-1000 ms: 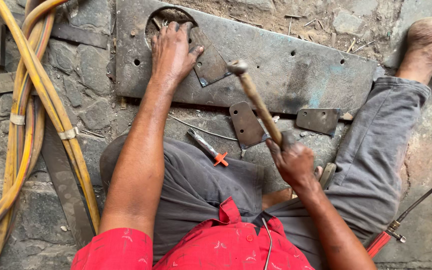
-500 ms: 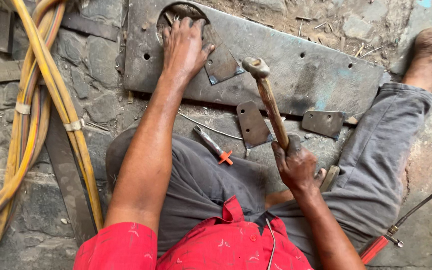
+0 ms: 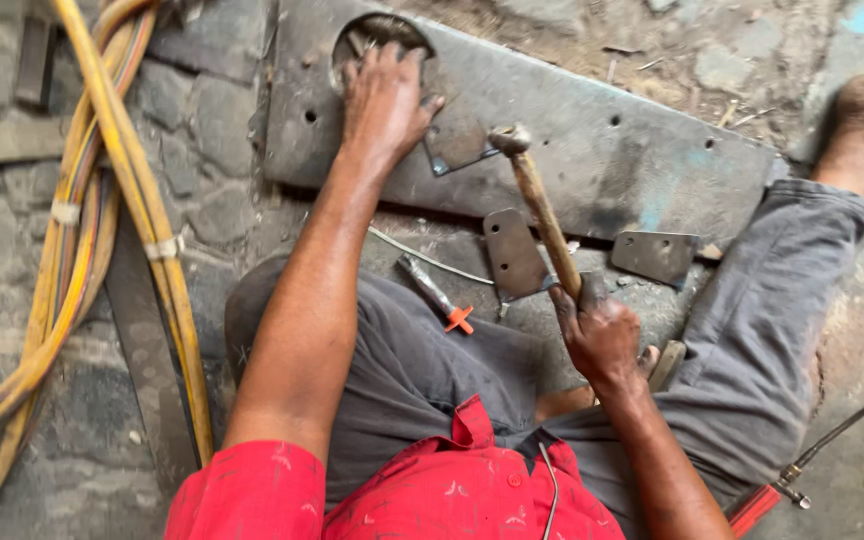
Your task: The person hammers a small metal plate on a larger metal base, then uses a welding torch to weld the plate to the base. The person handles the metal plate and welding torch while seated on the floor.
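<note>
In the head view my left hand (image 3: 384, 100) lies flat, fingers spread, on the steel plate (image 3: 592, 150), over the round hole (image 3: 377, 35) at its 11 o'clock end. A small bracket (image 3: 457, 145) lies on the plate just at 3 o'clock of that hand, touching the thumb side. My right hand (image 3: 602, 335) is closed tight round the wooden handle of the hammer (image 3: 542, 215). The hammer head sits at 12 o'clock of my fist, right at the bracket's edge; a second ago it hung farther to the left and the handle leaned more. My left hand has not shifted on the plate.

Two loose brackets lie below the plate: one (image 3: 514, 255) behind the handle, another (image 3: 657, 255) at 3 o'clock of it. A screwdriver (image 3: 434, 295) rests on my lap. Yellow hoses (image 3: 132, 200) run along at 9 o'clock.
</note>
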